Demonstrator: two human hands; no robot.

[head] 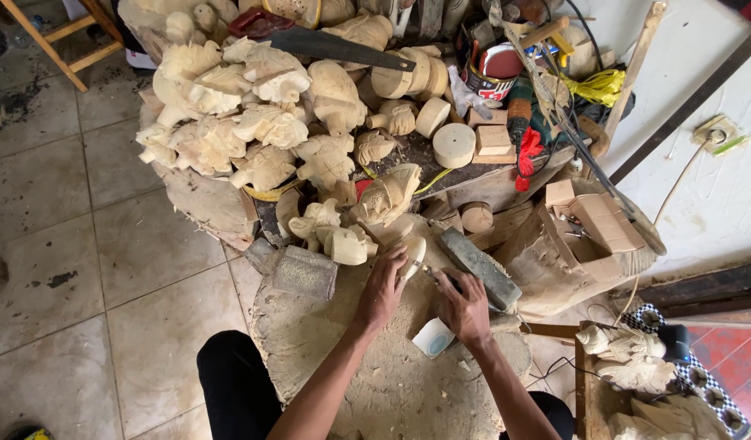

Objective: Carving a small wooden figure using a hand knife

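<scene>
Carving: small pale wood figure (414, 254), smooth, rounded, lying on the stump's far part.
Left hand (383, 291): fingers curled around carving.
Right hand (465, 310): closed on thin tool (435, 275), tip at carving.
Stump (326, 342): rough, chip-dusted, irregular edge.
Grey stone (480, 267): long block, just right.
Room: near stump surface open; carved heap (245, 114) crowds beyond.

Round tin (491, 69) at top of pile: red and white label, dark rim, standing among tools. Open cardboard box (597, 232) at right, plain brown, flaps up, small wood blocks and metal bits inside. Small white tub (433, 337) with pale blue label patch on stump worktop (310, 342), just below right hand (465, 308). No screens or signs.
</scene>
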